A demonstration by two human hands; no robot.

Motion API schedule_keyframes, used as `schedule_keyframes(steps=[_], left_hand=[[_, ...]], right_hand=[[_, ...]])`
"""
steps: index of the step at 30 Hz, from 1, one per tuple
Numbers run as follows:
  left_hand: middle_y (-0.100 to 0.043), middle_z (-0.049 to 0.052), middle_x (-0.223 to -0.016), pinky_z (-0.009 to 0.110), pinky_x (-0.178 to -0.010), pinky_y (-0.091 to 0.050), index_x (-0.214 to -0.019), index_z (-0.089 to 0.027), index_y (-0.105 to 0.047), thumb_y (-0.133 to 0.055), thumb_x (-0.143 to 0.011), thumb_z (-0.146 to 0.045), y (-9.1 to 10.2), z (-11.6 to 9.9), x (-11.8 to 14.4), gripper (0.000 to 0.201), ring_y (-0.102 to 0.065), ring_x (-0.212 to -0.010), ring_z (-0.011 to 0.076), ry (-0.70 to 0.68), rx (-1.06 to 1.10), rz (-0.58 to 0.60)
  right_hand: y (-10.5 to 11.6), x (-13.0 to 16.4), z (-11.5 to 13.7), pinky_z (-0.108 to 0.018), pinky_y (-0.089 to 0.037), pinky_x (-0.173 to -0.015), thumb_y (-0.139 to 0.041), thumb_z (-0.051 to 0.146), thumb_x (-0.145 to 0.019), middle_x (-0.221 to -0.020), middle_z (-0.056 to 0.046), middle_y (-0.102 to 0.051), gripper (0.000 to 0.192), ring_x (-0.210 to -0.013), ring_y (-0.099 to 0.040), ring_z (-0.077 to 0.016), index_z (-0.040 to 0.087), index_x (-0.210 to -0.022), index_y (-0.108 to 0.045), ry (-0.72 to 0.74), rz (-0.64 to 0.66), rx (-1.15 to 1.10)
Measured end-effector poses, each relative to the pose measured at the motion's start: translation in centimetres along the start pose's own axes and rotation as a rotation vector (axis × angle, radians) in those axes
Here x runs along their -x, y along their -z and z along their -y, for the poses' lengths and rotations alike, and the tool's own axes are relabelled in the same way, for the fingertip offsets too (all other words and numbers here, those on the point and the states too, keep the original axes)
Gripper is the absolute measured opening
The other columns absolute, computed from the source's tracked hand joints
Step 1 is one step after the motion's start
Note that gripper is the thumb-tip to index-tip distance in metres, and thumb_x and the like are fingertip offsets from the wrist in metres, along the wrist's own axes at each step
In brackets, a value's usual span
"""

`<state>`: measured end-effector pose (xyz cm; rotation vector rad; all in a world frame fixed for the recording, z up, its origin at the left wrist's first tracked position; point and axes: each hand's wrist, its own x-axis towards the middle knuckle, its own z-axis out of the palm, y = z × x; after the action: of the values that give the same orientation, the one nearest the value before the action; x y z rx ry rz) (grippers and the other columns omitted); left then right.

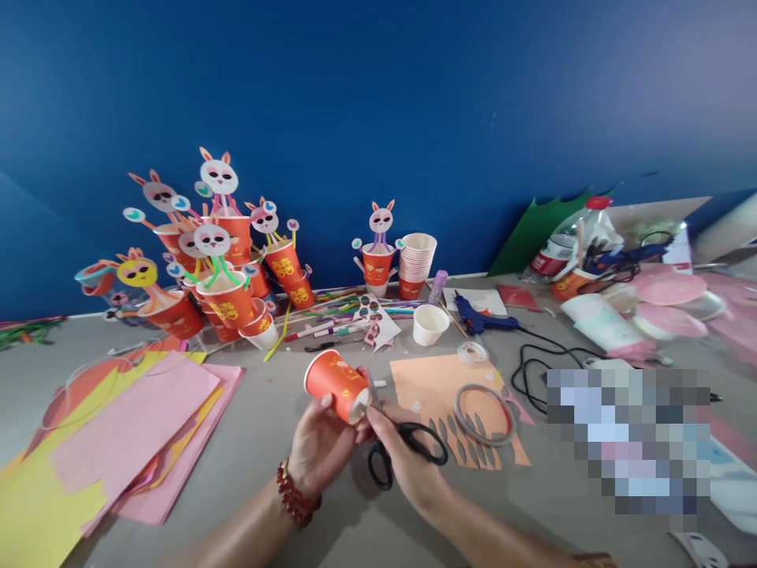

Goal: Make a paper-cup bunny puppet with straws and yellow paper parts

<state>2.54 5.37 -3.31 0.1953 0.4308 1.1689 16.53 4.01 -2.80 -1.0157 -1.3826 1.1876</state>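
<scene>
- Head view: an orange paper cup [335, 384] was held on its side above the grey table [266, 442], the left hand [319, 450] clasped around its base end.
- Black-handled scissors [408, 450] were grasped in the right hand [402, 457], fingers through the loops and the blades set at the cup's lower rim.
- The work was judged to be at an early cutting stage: no ears, face or pipe-cleaner arms were seen on this cup.
- A cluster of finished bunny cups [218, 260] stood at the back left, with one more [378, 252] beside a stack of plain cups [417, 264].
- Whether a cut had been started could not be told, the blades being hidden behind cup and fingers.
- One patch at the right was pixelated, and the far right edge was blurred.
</scene>
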Motion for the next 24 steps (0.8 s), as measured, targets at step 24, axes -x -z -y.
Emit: schedule_keyframes(steps=[24], left_hand=[[-0.074,0.012,-0.111,0.031,-0.087,-0.054,-0.108,-0.015,-0.070,-0.060,-0.085,-0.019,0.27,-0.39,-0.24,0.025,-0.068,-0.104,0.0228,-0.073,0.091,-0.065]], right_hand=[[-0.03,0.09,-0.35,-0.024,-0.046,-0.057,-0.048,0.050,-0.096,-0.055,0.000,-0.064,0.049,-0.054,-0.059,-0.0133,0.018,-0.063,-0.064,-0.119,0.035,-0.062]])
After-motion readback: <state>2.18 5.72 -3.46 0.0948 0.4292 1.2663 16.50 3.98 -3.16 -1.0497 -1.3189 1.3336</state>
